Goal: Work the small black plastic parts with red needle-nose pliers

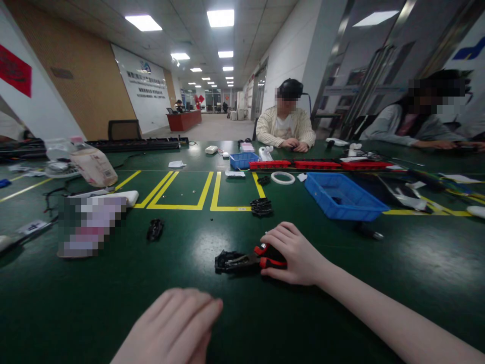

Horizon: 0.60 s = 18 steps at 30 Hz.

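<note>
My right hand (295,255) is closed around the red and black handles of a pair of pliers (272,257), which lies low over the green table. The metal jaws point left and reach onto a small black plastic part (226,262); whether they grip it I cannot tell. Nearer to me, my left hand (176,326) hovers at the bottom of the view with its fingers curled and pressed together. Its palm side is hidden, and it is apart from the pliers. Similar black parts lie beyond: one (155,230) at left, another (261,206) by the yellow tape.
A blue bin (341,199) stands right of centre, with a smaller blue basket (243,161) farther back. Red strips (316,165) line the far side. A bottle (94,164) and a tape roll (282,178) are on the table. A person (286,121) sits opposite, another at far right.
</note>
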Each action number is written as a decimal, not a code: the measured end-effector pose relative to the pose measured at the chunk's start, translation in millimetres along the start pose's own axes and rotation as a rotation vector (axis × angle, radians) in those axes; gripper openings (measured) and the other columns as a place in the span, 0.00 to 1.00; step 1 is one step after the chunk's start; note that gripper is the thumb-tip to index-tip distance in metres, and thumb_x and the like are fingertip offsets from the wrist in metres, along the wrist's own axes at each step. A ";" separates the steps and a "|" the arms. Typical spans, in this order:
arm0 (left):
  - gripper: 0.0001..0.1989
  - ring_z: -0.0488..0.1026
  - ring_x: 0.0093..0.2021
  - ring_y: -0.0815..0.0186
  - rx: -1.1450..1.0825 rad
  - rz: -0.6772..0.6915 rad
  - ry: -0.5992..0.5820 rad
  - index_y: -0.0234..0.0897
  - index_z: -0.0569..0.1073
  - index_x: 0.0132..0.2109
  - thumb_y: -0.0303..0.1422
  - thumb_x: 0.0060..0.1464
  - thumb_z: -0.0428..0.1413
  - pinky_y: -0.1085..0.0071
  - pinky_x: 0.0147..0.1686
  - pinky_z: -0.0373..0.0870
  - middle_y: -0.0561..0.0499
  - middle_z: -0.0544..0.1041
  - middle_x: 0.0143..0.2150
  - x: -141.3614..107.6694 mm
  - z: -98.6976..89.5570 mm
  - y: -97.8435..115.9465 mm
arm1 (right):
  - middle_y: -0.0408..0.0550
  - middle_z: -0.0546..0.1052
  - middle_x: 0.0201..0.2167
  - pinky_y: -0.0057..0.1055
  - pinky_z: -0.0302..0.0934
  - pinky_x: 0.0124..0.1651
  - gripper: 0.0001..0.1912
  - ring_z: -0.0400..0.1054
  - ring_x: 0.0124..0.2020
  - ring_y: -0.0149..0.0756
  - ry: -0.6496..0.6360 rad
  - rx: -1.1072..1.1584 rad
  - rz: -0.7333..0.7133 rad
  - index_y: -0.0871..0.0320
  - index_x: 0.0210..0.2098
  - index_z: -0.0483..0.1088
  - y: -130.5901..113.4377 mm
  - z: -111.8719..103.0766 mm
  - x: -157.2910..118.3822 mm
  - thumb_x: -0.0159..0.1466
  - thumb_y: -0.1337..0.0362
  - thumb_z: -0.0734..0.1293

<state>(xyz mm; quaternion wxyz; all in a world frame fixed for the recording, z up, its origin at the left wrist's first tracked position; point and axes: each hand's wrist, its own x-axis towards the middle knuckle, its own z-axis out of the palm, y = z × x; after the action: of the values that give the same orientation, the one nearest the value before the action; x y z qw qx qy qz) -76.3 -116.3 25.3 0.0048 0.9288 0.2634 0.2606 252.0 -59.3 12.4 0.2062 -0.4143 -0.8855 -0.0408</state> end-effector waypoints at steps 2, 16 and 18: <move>0.15 0.73 0.48 0.61 0.092 -0.054 -0.037 0.43 0.70 0.56 0.31 0.65 0.48 0.64 0.46 0.72 0.47 0.76 0.50 5.8 -4.9 -20.0 | 0.53 0.77 0.42 0.45 0.53 0.55 0.25 0.70 0.44 0.45 0.019 0.017 0.009 0.59 0.46 0.70 -0.9 -1.8 0.1 0.57 0.48 0.70; 0.37 0.71 0.50 0.52 0.058 -0.244 -0.326 0.39 0.64 0.61 0.58 0.52 0.55 0.58 0.47 0.69 0.44 0.71 0.54 72.7 28.3 -54.8 | 0.54 0.78 0.43 0.49 0.55 0.54 0.23 0.70 0.45 0.47 0.094 0.019 0.085 0.59 0.46 0.69 1.5 -0.3 -3.3 0.58 0.50 0.70; 0.37 0.70 0.50 0.52 0.040 -0.249 -0.335 0.39 0.64 0.60 0.58 0.51 0.55 0.59 0.46 0.69 0.44 0.70 0.53 73.0 38.7 -58.6 | 0.54 0.78 0.43 0.48 0.55 0.54 0.23 0.70 0.45 0.47 0.089 0.018 0.078 0.58 0.46 0.69 1.8 0.1 -3.2 0.58 0.50 0.71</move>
<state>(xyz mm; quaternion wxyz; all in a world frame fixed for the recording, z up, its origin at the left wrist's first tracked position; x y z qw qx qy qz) -33.0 -25.0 18.4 0.0621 0.9194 0.3767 0.0948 255.2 -60.4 10.9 0.2507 -0.4445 -0.8589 -0.0432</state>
